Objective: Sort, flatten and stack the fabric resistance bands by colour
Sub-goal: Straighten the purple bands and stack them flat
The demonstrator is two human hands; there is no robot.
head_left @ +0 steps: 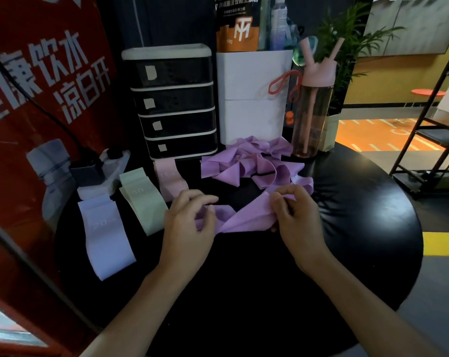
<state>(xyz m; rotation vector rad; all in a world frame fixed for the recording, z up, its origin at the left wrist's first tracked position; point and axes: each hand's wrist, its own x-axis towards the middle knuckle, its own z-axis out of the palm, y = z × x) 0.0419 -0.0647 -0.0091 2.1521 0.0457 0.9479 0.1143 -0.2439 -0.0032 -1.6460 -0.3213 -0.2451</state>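
Note:
A twisted purple band (246, 215) stretches between my hands over the round black table (360, 215). My left hand (187, 225) pinches its left end with curled fingers. My right hand (295, 217) grips its right end, fingers curled round the fabric. Behind them lies a crumpled heap of purple bands (254, 163). To the left sit three flat stacks: lavender bands (105, 235) marked 20, pale green bands (143, 199) marked 10, and pink bands (169, 179) marked 15.
At the table's back stand a black drawer unit (172, 101), a white box (251, 99) and a pink water bottle (313, 104). A power strip (100, 168) lies at the back left. A red banner fills the left side; a black shelf rack (429, 130) stands at right.

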